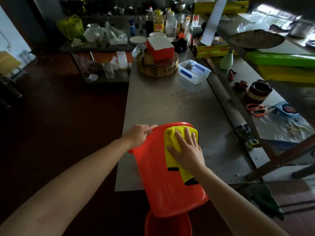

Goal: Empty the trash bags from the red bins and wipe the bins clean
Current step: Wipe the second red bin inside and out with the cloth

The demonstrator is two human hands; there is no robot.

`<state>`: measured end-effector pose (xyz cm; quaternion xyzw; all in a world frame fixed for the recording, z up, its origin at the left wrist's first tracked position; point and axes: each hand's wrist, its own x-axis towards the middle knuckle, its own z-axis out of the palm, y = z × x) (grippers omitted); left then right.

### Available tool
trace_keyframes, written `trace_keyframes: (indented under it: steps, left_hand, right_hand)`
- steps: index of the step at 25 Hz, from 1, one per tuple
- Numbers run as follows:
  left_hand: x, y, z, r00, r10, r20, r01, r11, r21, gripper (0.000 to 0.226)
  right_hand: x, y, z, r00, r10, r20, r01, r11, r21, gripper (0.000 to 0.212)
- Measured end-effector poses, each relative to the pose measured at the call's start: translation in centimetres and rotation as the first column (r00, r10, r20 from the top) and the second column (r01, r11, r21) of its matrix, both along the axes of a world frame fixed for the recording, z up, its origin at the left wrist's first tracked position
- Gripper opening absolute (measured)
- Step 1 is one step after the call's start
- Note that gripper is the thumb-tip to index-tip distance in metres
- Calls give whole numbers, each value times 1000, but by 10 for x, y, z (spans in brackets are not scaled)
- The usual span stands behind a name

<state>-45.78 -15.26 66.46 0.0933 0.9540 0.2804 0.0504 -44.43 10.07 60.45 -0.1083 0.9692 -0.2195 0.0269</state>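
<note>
Dim kitchen clutter rings a long steel surface [170, 103], where a red bin [158, 176] lies tipped on its side at the near end, its lower end hanging past the edge above a second red bin [153, 225] on the floor. Laid over like this, its outer wall faces up for wiping. The hands work apart: the left hand [138, 135] curls over the bin's far end, likely to stop it rolling, while the right hand [187, 150] presses a yellow cloth [172, 138] flat, fingers spread. Farther along sit a chopping block [158, 68], a clear tub [194, 71] and bottles [158, 23]
</note>
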Motion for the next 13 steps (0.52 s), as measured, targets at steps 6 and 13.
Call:
trace_keyframes:
  steps: [6,13]
  left_hand:
    - [10,-8,-5,997,81,10,-81,995,55,41]
    - [11,-14,-5,998,64,-8,-64,998,1,45]
  right_hand:
    - [-17,29,-1,938,-91,336,195,936,-292,83]
    - [39,-28,7,1000,12,8,-12,997,79,72]
